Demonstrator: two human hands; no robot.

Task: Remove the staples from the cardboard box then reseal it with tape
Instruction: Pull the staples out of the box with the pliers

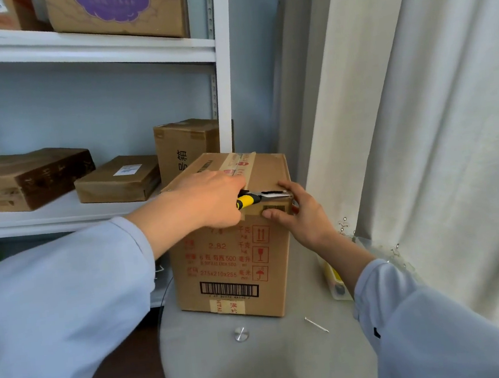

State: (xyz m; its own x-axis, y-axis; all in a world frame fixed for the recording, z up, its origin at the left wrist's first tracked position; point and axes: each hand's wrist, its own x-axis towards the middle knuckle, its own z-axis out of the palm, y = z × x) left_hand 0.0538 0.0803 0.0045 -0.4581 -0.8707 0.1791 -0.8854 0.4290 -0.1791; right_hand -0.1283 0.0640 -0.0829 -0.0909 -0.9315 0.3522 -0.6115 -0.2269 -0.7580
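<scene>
A brown cardboard box (232,267) with red print and a barcode stands upright on a round glass table (260,360). Printed tape runs along its top seam. My left hand (206,199) grips yellow-and-black pliers (255,199), whose jaws lie along the box's near top edge toward the right corner. My right hand (300,214) rests on that top right corner, thumb pressed on the front face by a small barcode label, fingers over the pliers' tip. A single pulled staple (316,325) lies on the table in front of the box.
White shelving (104,54) to the left holds several other cardboard boxes (118,179). A cream curtain (418,109) hangs at the right. A clear plastic container (336,275) with yellow content sits right of the box, partly behind my right arm. A metal stud (241,333) marks the table.
</scene>
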